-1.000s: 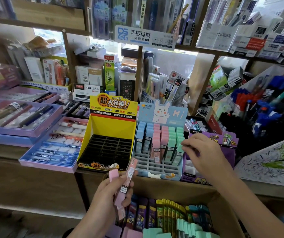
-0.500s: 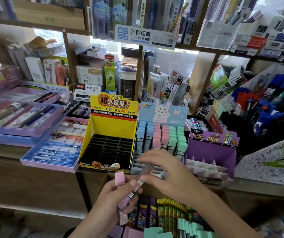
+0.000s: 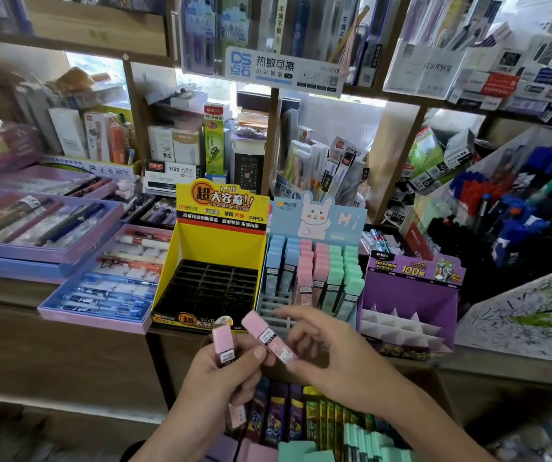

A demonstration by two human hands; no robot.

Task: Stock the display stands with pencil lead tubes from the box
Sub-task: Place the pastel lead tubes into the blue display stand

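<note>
In the right hand [image 3: 333,360], tilted pink tube [image 3: 269,337].

Only body in shot is two bare hands, left hand [image 3: 221,371] and right hand [image 3: 331,358], both with slim fingers. The left thumbnail [image 3: 260,353] is short and plain. The left forearm [image 3: 174,431] and right forearm [image 3: 434,428] are bare too, uncovered right up to the bottom edge of the frame; other nails are too blurred to tell.

Left grip [image 3: 221,381] round upright tube [image 3: 224,345]; right grip [image 3: 331,358] — a light pinch — on tilted tube [image 3: 266,336]
</note>
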